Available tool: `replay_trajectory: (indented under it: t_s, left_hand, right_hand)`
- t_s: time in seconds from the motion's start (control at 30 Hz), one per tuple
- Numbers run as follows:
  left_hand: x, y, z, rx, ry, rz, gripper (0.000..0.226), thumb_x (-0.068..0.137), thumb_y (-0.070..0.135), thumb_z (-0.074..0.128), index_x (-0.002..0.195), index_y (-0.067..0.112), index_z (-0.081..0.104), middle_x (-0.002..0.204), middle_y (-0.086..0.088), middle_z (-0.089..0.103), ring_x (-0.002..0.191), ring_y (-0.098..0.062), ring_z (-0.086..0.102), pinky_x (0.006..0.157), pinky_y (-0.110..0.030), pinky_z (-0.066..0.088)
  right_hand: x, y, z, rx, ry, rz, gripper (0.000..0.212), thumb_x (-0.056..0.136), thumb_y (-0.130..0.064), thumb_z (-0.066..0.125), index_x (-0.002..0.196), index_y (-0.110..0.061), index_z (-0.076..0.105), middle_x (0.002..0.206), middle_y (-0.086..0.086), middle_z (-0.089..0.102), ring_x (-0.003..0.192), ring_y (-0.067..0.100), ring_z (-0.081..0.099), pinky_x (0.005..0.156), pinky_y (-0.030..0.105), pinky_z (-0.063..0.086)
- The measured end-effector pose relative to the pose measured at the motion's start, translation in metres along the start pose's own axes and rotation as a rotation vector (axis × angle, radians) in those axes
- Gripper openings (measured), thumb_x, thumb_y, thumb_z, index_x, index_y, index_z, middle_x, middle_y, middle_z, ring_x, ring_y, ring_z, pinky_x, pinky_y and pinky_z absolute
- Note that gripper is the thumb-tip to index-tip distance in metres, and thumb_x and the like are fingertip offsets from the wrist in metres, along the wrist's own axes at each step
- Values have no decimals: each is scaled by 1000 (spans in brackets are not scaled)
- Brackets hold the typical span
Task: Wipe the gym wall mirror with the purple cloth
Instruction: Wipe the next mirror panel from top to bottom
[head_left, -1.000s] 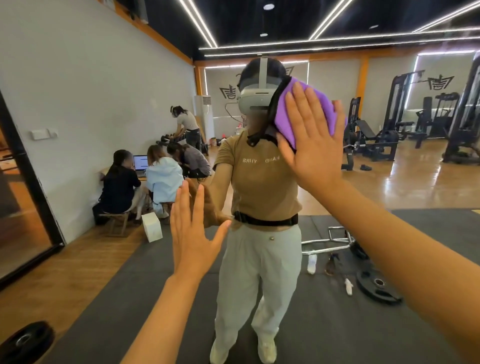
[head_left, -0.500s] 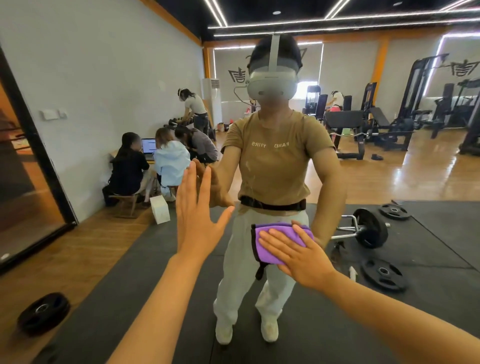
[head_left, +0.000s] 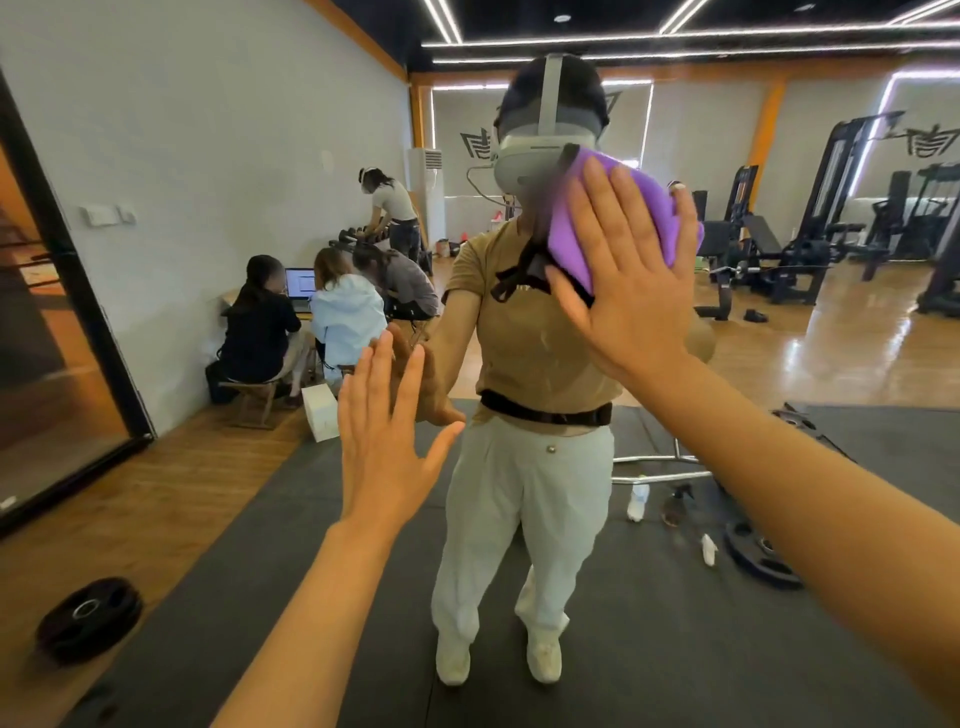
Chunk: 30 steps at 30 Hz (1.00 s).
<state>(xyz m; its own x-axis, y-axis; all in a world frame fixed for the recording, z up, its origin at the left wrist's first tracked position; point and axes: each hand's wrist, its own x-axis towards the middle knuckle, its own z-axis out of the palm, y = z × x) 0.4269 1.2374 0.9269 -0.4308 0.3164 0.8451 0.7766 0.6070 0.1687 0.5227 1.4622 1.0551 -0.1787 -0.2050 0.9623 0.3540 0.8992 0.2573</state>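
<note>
The mirror (head_left: 779, 364) fills nearly everything in front of the person, its dark frame edge running down at nine o'clock, and the whole gym floor shows in it. Half a second ago the purple cloth (head_left: 628, 218) was low, about waist height on the reflection; now it is back up at roughly one o'clock, level with the reflected headset, much where it was a second ago — so the wiping runs in tall up-and-down strokes over the same central strip, and I'd judge the glass out toward three and nine o'clock is not yet covered. The right hand (head_left: 631, 275) presses the cloth flat to the glass, fingers straight and spread over it, nothing curled round it. The left hand (head_left: 384, 447) has barely moved: palm flat on the mirror at about seven o'clock, fingers straight, holding nothing (a brace, by the look of it). Reflected behind are the weight machines (head_left: 810, 228) at two o'clock, a seated group (head_left: 311, 317) by a laptop at ten, and a loose weight plate (head_left: 88, 618) at eight. Nothing blocks the cloth's path — only the bracing hand sits on glass that will itself need wiping.
</note>
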Motion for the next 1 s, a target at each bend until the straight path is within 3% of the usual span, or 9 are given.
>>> replay_trajectory:
  t_s: [0.1, 0.3, 0.5, 0.63, 0.8, 0.9, 1.0]
  left_hand:
    - [0, -15, -2, -10, 19, -17, 90, 88, 57, 56, 157, 15, 18, 165, 0, -8, 153, -22, -4, 123, -35, -5]
    - [0, -32, -4, -65, -13, -20, 89, 89, 59, 52, 158, 15, 17, 165, 1, -7, 153, -21, -5, 122, -29, -7]
    - [-1, -34, -4, -94, -18, -2, 89, 88, 53, 57, 158, 15, 17, 166, -1, -5, 153, -22, -5, 123, -31, -4]
    - [0, -34, -3, -129, -4, 4, 88, 89, 52, 59, 157, 15, 18, 166, -2, -3, 153, -23, -6, 123, -35, -2]
    - [-3, -35, -1, -150, -3, 6, 87, 89, 52, 57, 158, 16, 16, 166, -3, -3, 153, -26, -2, 123, -35, -2]
    - [-2, -35, 0, -164, 5, 8, 87, 89, 51, 56, 158, 17, 15, 166, -4, -3, 153, -27, -1, 123, -35, -4]
    - [-2, -39, -1, -167, -5, 23, 87, 88, 49, 58, 157, 14, 18, 166, -7, 0, 153, -27, 0, 123, -34, -5]
  right_hand:
    - [-45, -23, 3, 55, -61, -25, 61, 103, -43, 47, 155, -14, 33, 162, 6, 30, 150, 23, 26, 123, 52, 2]
    - [-193, -64, 8, -33, -363, -480, 73, 100, -46, 39, 161, -19, 11, 169, 2, 1, 155, 19, 3, 125, 48, -5]
    - [-180, -54, 6, 20, -412, -572, 69, 102, -49, 33, 161, -20, 10, 169, -1, 2, 155, 17, 5, 125, 45, -4]
    - [-95, -45, 4, 35, -197, -309, 62, 103, -48, 38, 156, -18, 28, 162, 2, 26, 150, 19, 25, 124, 48, 4]
    - [-7, -44, 8, -2, -21, 136, 65, 103, -46, 43, 154, -8, 32, 161, 9, 27, 149, 27, 27, 124, 49, 2]
    - [-26, -68, 13, 21, -10, 331, 67, 103, -44, 43, 154, -3, 31, 162, 17, 26, 151, 32, 23, 124, 52, 5]
    - [-100, -99, 15, 60, -153, 227, 70, 102, -44, 42, 159, -12, 17, 167, 9, 9, 154, 28, 13, 123, 55, 3]
